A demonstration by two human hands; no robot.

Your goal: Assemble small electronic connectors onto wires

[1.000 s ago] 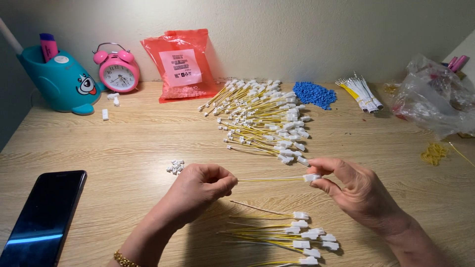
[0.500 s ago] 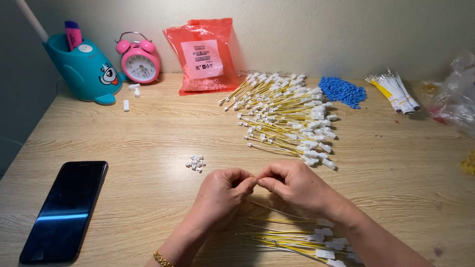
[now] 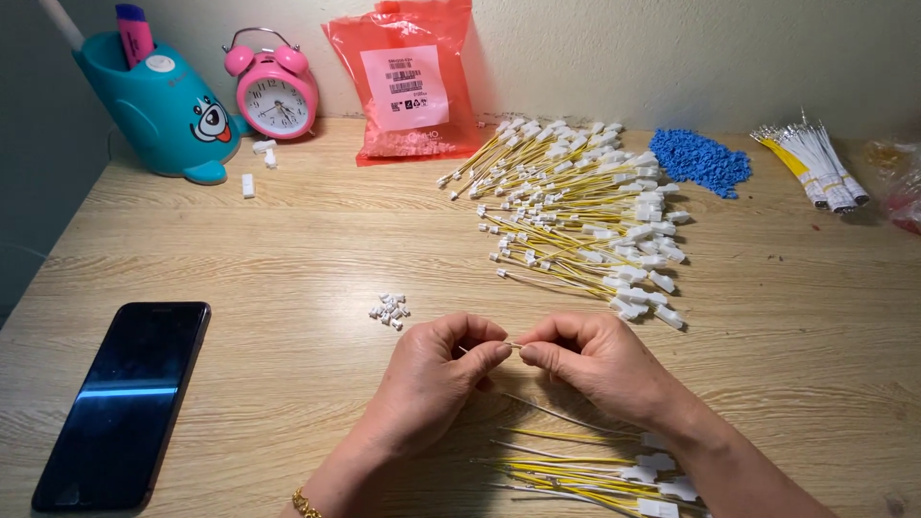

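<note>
left hand (image 3: 432, 379) and right hand (image 3: 597, 363) fingertips pinch the tip of a thin yellow wire (image 3: 511, 344) between them, over the wooden table (image 3: 288, 259). finished wires (image 3: 585, 472) lie just below the hands, small white connectors (image 3: 389, 309) near the left, big wire pile (image 3: 576, 211) beyond.

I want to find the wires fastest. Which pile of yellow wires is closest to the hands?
The small pile of yellow wires right under the hands, at the table's near edge. The big pile lies farther back.
</note>
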